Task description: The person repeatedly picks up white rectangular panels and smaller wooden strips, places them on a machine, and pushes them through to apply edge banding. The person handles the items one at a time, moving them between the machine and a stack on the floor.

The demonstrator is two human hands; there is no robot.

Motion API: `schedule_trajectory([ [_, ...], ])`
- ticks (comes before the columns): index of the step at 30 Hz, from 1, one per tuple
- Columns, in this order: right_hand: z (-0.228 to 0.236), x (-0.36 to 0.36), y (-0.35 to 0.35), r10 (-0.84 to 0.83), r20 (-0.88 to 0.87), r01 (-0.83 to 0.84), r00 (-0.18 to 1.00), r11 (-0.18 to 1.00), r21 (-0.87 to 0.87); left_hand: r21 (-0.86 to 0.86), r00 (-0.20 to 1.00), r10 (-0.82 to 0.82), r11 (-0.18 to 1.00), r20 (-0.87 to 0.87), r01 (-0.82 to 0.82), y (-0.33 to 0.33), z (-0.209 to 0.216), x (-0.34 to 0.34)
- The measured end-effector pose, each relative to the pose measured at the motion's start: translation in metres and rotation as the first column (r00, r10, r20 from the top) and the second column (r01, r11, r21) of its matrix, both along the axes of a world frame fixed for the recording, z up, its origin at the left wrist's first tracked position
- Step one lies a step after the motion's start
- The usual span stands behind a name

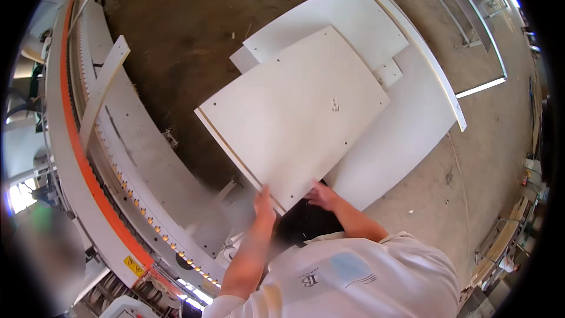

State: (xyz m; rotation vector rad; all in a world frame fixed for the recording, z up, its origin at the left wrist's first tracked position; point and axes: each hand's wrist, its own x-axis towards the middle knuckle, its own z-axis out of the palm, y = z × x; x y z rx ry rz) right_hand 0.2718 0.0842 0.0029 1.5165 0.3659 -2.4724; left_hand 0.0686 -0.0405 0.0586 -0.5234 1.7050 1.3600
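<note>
A large white panel [288,112] with small dark holes and a small printed label lies tilted across the middle of the view. Its left edge shows a brown strip near the corner closest to me. My left hand [264,202] is closed on that edge beside the near corner. On the other side of the same corner, my right hand [322,195] grips the panel, its fingers partly hidden beneath. Behind and under it are more white panels [329,20], one of them a wide board [406,129]. Whether the held panel rests on them, I cannot tell.
Along the left runs a long machine [147,159] with an orange strip [79,118] and a row of small rollers. A narrow white strip [106,85] leans across it. A long white rail [421,50] lies on the wide board. Metal frames [482,85] stand at the far right.
</note>
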Motion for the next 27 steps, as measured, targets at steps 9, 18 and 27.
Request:
schedule_trajectory([
  [9,-0.078,0.074,0.092,-0.369,0.371,0.349,0.852,0.929,0.122,-0.447,0.913,-0.032,0.878,-0.407,-0.168,-0.095,0.119,0.019],
  [18,-0.067,0.053,0.029,-0.147,0.335,0.083,0.931,0.977,0.198,-0.498,0.78,-0.039,0.789,-0.625,-0.359,-0.182,0.172,0.071],
  [27,0.044,0.065,-0.003,0.587,-0.222,-0.176,0.779,0.543,0.821,-0.278,0.611,0.371,0.647,-0.699,-0.71,-0.305,0.188,0.207],
])
